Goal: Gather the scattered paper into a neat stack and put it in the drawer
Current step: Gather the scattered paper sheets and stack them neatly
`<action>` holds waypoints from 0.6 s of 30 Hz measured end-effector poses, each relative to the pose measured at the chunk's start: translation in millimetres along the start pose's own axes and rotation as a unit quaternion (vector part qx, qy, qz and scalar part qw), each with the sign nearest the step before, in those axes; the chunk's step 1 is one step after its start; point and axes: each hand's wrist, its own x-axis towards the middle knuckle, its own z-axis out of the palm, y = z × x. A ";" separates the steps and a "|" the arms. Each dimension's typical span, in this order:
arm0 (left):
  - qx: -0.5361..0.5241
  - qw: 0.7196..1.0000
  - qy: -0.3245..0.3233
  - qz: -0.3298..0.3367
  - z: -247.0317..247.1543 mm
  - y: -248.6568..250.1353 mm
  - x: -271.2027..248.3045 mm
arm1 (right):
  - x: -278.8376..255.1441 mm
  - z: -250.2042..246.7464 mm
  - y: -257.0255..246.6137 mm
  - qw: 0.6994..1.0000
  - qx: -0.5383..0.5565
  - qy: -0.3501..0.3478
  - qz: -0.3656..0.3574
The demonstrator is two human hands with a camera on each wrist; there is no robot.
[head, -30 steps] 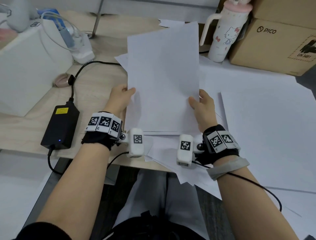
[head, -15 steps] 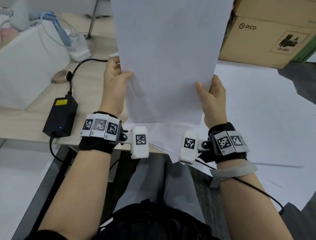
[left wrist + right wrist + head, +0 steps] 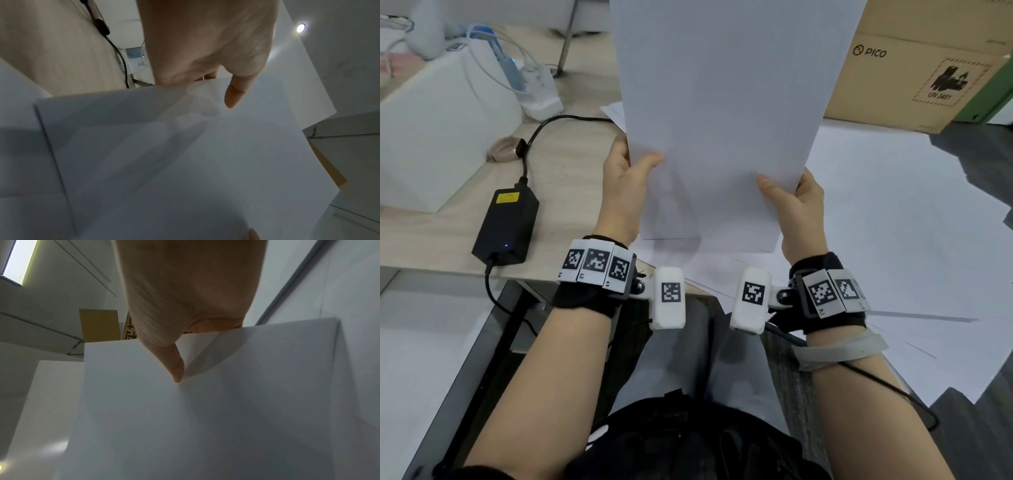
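A stack of white paper (image 3: 722,102) stands upright above the desk, its lower edge near the sheets below. My left hand (image 3: 626,178) grips its left edge, thumb on the front face. My right hand (image 3: 794,205) grips the right edge the same way. The left wrist view shows my left hand (image 3: 205,53) with the thumb pressed on the paper (image 3: 185,162); the right wrist view shows my right hand (image 3: 180,305) pinching the paper (image 3: 205,418). More loose white sheets (image 3: 893,222) lie spread over the desk to the right. No drawer is in view.
A black power brick (image 3: 506,226) with its cable lies on the wooden desk (image 3: 448,236) at left. A white box (image 3: 438,126) and a white power strip (image 3: 541,89) stand behind it. A cardboard PICO box (image 3: 914,65) sits at the back right.
Both hands have lifted the stack from lying flat on the desk to standing upright. It now hides the cup at the back.
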 end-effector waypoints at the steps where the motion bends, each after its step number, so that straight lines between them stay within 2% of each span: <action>1: 0.000 1.000 0.005 -0.006 -1.3 -1.9 0.1 | -0.4 -0.8 1.9 1.000 -0.002 0.000 0.009; 6: 0.014 0.999 0.005 -0.049 -1.1 -14.4 -7.1 | -9.1 -0.1 13.1 0.999 -0.019 0.000 0.033; 10: 0.067 0.995 -0.009 -0.071 -3.2 -22.9 -18.1 | -16.0 0.2 26.5 0.998 -0.039 0.016 0.050; 18: 0.109 0.994 -0.004 -0.017 13.5 -19.9 -31.5 | -21.6 -18.8 7.4 0.996 -0.065 0.065 -0.011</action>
